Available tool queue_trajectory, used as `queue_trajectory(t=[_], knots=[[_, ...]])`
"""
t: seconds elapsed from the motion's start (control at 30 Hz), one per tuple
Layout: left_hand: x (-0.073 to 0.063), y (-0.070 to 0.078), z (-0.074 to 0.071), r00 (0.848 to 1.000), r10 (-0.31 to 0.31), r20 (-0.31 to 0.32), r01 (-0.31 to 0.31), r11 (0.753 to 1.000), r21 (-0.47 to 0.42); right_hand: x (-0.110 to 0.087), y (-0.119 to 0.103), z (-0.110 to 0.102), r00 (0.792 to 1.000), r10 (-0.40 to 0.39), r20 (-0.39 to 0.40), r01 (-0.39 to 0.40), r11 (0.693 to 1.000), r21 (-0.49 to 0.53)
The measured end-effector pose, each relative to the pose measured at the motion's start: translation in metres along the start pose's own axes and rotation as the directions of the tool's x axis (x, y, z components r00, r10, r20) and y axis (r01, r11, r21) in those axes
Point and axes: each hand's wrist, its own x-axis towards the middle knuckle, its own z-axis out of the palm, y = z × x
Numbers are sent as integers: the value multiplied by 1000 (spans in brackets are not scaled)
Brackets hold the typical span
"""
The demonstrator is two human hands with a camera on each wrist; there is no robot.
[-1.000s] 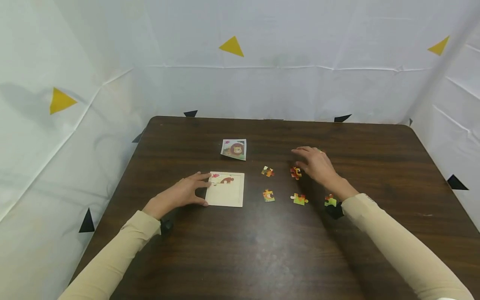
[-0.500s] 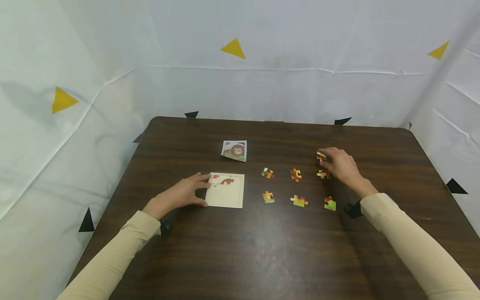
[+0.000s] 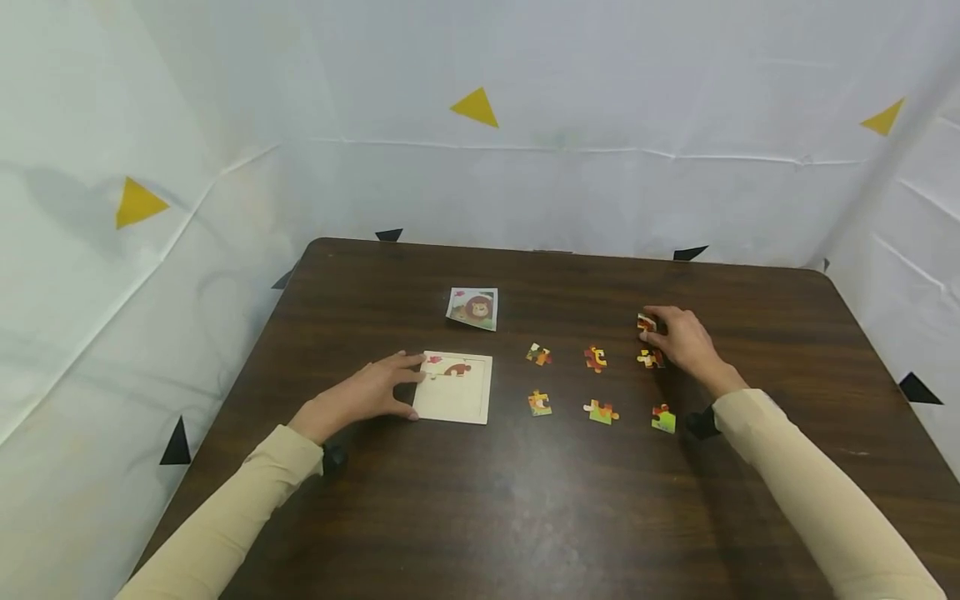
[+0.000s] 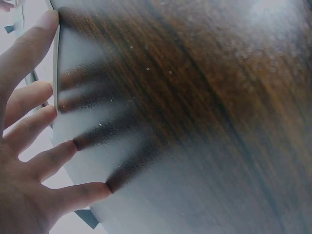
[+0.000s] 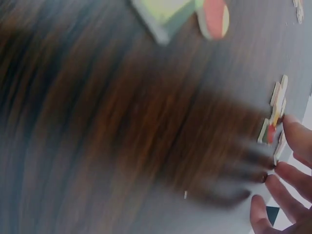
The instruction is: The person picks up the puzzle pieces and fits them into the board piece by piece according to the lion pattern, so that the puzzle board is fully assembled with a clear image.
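Observation:
My left hand (image 3: 358,398) rests at the left edge of a square puzzle board (image 3: 453,404), fingers spread, with the thumb near its lower corner. Pieces with pink and brown print lie along the board's top. In the left wrist view, thumb and fingertips (image 4: 48,19) touch the board's edge. My right hand (image 3: 686,342) pinches a brown and white puzzle piece (image 3: 647,322) between thumb and forefinger at the far right of the loose pieces. Just below it lies another puzzle piece (image 3: 649,359), partly behind the hand. The right wrist view shows the pinched piece (image 5: 279,147) edge-on.
Between the hands lie several loose puzzle pieces in two rows, among them a red and yellow piece (image 3: 595,359) and a green piece (image 3: 663,419). A lion picture card (image 3: 474,309) lies behind the board. White sheeting (image 3: 570,200) surrounds the dark wooden table (image 3: 480,517).
My right hand has moved right, from above the red and yellow piece to the far-right piece, and its fingers have closed on it. The left hand has stayed at the board.

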Motion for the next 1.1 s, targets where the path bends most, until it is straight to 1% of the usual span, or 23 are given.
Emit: queue_trajectory(t=[0.13,0.23,0.5,0.83,1.0,1.1], knots=[[0,1,-1,1000,0,3,0,1000,-9,1,0,2,998,-9,-59,10,1000,18],[0,1,-2,1000,-1,3,1,1000,-13,1,-1,2,997,1,-81,1,1000,20],[-1,-1,0,1000,5,-8,-5,1000,-18,0,0,4,995,-14,-99,13,1000,-9],[0,-2,3,1000,-3,-3,3,1000,-20,1,6,6,996,-53,-76,51,998,-27],[0,-2,2,1000,-8,2,8,1000,-22,1,2,6,993,-65,-96,64,998,-16],[0,-2,1,1000,-12,1,12,1000,-21,1,-4,6,990,-82,-117,82,997,-10]])
